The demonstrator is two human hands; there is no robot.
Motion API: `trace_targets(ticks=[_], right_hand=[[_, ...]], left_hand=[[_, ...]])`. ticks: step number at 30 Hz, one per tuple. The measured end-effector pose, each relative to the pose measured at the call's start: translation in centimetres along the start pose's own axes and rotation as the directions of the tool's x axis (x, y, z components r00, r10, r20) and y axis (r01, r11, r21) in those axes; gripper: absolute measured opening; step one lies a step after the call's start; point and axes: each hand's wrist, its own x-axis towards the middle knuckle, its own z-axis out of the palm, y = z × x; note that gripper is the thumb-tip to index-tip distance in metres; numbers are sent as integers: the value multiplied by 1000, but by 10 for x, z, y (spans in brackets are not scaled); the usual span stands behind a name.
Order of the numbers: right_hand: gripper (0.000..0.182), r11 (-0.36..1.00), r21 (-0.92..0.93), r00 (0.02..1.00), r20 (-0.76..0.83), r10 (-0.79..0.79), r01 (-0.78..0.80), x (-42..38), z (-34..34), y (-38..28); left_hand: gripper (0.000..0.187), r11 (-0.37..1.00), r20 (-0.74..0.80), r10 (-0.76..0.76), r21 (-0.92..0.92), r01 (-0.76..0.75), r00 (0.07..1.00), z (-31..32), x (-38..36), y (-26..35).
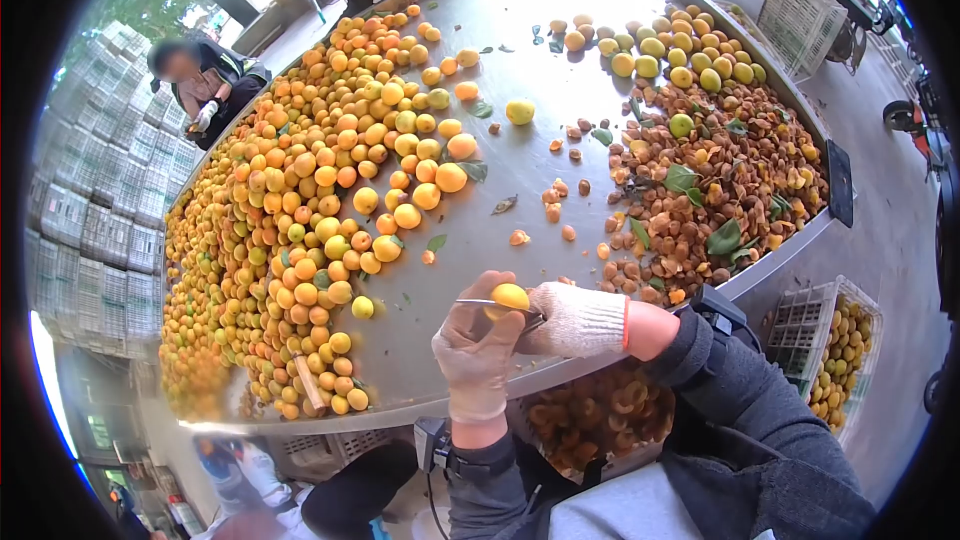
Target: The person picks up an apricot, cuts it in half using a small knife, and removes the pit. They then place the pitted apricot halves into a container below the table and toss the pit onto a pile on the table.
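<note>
My left hand (473, 350), in a thin pale glove, grips a yellow apricot (510, 295) over the near edge of the metal table. A knife (478, 301) with a thin blade lies across the fruit, its blade against the lower side. Its handle is mostly hidden in my right hand (575, 320), which wears a white knit glove with a red cuff. Below my hands, by my lap, a container of halved apricots (600, 415) shows under the table edge.
Whole apricots (320, 200) cover the left of the metal table (470, 250). Pits and scraps (710, 180) are heaped at the right, below greenish fruit (690, 45). A crate of fruit (840, 360) stands at the right. Co-workers (205, 90) sit around the table.
</note>
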Motion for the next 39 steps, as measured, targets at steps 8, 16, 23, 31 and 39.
trace_targets(ticks=[8,16,23,31,39], right_hand=[[19,958,252,953,-296,-58,137,-18,-13,-16],[30,989,-63,901,-408,-148,134,-15,-17,-8],[19,900,434,964,-223,146,-36,-30,-28,-32],[18,844,536,932,-306,195,0,-36,-35,-24],[17,791,-162,659,-470,-587,589,12,13,19]], left_hand=[[46,963,-110,171,228,-143,979,-17,11,-16],[41,923,11,184,343,-176,983,12,4,-16],[25,974,-45,-124,-196,113,991,6,5,-3],[48,981,683,-179,176,78,708,-25,-16,-3],[62,915,299,-176,-301,267,938,1,3,-25]])
